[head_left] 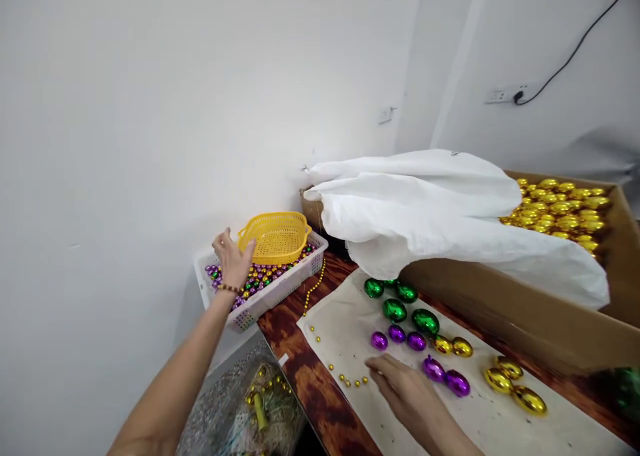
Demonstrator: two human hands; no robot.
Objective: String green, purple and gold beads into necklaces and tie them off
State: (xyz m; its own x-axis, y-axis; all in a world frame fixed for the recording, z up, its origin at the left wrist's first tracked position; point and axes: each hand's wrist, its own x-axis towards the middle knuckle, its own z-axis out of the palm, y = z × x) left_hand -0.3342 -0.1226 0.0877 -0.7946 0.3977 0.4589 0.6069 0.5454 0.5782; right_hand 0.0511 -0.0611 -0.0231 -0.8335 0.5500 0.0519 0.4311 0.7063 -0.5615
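My left hand [233, 261] is over the white plastic basket [274, 304], just left of the yellow basket [277, 239]. Its thumb and fingers are apart, with nothing seen between them. Small purple, green and gold beads [260, 279] fill the white basket beneath. My right hand [403, 386] is low over the pale cloth [345, 316], fingers together and bent down; whatever they hold is hidden. Close to its fingertips, small gold beads [349, 381] lie in a curved row. Large shiny purple beads [397, 334], green beads [395, 311] and gold beads [498, 380] rest beyond and right of it.
A cardboard box [480, 289] of large gold beads [555, 209] stands at the right, partly covered by white fabric [430, 209]. A gold bead strand [315, 286] runs along the dark wooden tabletop [320, 383]. Below the table edge lies a clear bag [265, 416].
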